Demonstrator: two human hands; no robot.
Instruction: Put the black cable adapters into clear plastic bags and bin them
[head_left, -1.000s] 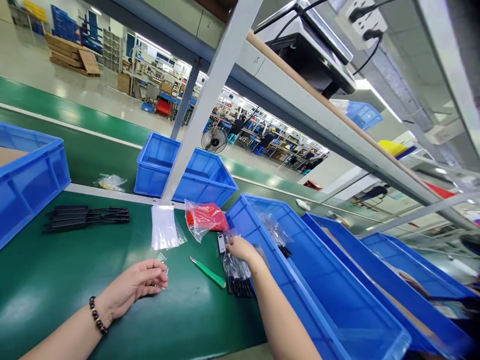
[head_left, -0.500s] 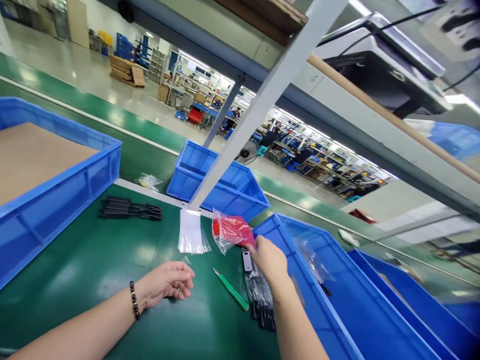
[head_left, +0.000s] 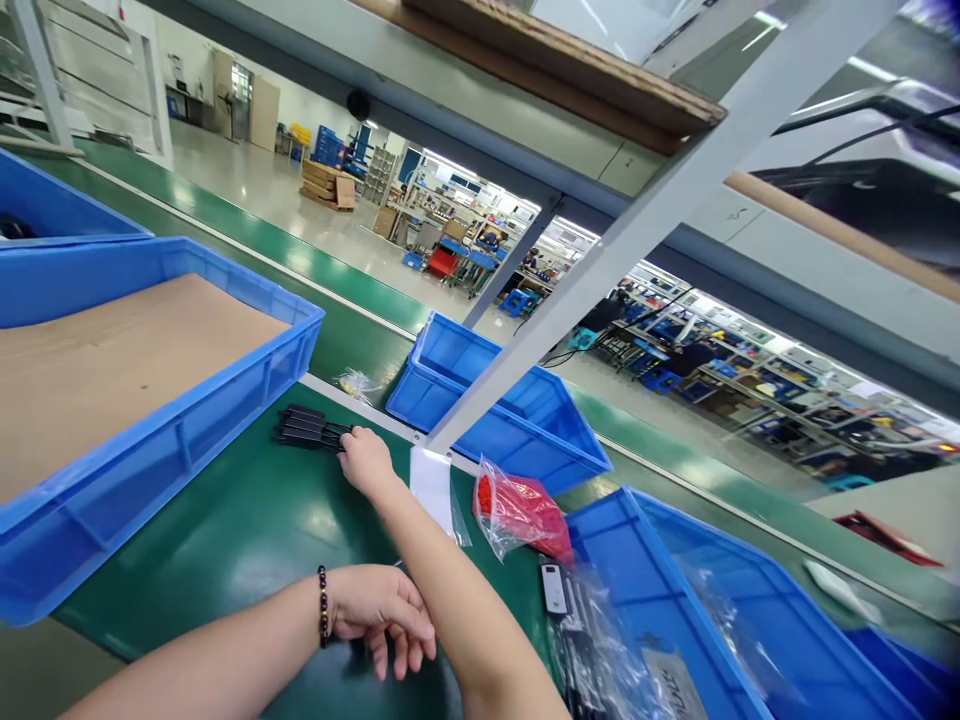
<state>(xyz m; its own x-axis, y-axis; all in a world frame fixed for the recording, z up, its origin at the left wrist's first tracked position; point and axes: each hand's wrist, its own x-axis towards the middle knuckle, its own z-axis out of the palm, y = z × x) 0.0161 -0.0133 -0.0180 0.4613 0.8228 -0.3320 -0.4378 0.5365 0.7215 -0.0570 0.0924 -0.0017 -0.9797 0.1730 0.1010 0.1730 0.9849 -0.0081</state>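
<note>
My right hand (head_left: pixel 367 460) reaches across to the far left of the green table, its fingers closed on the thin ends of black flat parts with narrow stems (head_left: pixel 301 427). The fingertips are partly hidden. Below the right forearm, my left hand (head_left: pixel 386 615) hovers over the table with curled fingers and a beaded bracelet on its wrist. A tiny clear sliver shows above its thumb; what it holds is unclear. White sheets in clear plastic (head_left: pixel 431 490) lie right of my right hand. Beside them is a clear bag with red contents (head_left: pixel 523 510).
A blue crate lined with cardboard (head_left: pixel 180 420) stands at the left. Another blue crate (head_left: pixel 495 420) sits behind the slanted metal post (head_left: pixel 600 290). At the right are bagged black parts (head_left: pixel 592 630) and a larger blue bin (head_left: pixel 720 600). A crumpled plastic bag (head_left: pixel 357 384) lies at the back.
My right hand has moved from the red bag leftward to the black parts. The view has turned left, and my right forearm now covers the green-handled tool's place.
</note>
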